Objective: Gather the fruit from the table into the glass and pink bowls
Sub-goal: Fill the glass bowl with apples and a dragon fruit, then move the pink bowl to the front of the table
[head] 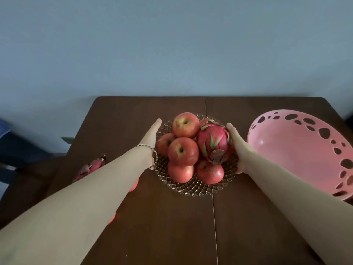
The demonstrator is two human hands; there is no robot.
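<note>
The glass bowl [193, 189] stands mid-table, piled with several red apples [182, 151] and a pink dragon fruit [214, 142] on the right of the pile. My right hand [234, 142] is cupped against the dragon fruit's right side, fingers on its top, heel by the bowl's rim. With fingers straight, my left hand [152, 136] lies flat along the bowl's left rim and holds nothing. The pink bowl [286, 148] with cut-out holes stands at the right, tilted and empty. A second dragon fruit [91, 166] lies on the table at the left, partly hidden by my left forearm.
The dark wooden table [172, 226] has a seam down its middle. Bits of red fruit [133, 186] show from under my left forearm. A plain wall stands behind the table's far edge. A dark chair is at the left.
</note>
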